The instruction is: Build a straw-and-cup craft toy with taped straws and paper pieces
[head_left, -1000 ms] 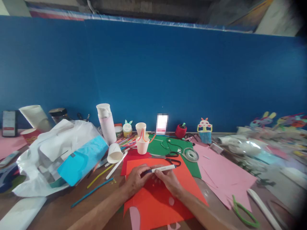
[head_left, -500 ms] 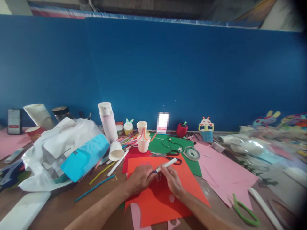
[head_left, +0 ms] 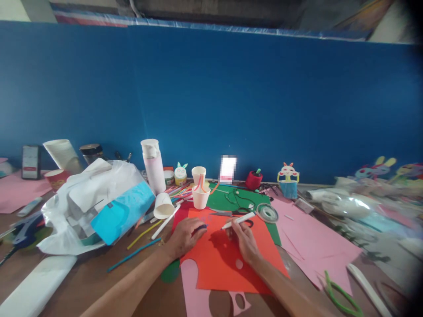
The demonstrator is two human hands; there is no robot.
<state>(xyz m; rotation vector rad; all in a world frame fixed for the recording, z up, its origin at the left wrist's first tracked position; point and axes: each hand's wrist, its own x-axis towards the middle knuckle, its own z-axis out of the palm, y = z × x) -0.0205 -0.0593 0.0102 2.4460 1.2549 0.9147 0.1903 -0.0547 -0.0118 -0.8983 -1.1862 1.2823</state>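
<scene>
1. Well, in the head view we see the right hand (head_left: 244,241) gripping a white marker (head_left: 243,218) above orange paper (head_left: 228,273).
2. The left hand (head_left: 183,234) pinches a dark blue cap (head_left: 201,227).
3. We judge the marker light, stiff, slightly slippery; we'd hold its barrel near the tip.

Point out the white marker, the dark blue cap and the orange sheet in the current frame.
White marker (head_left: 245,218): head view, on its barrel.
Dark blue cap (head_left: 201,227): head view, on its exposed side.
Orange sheet (head_left: 220,266): head view, on bare paper.
</scene>
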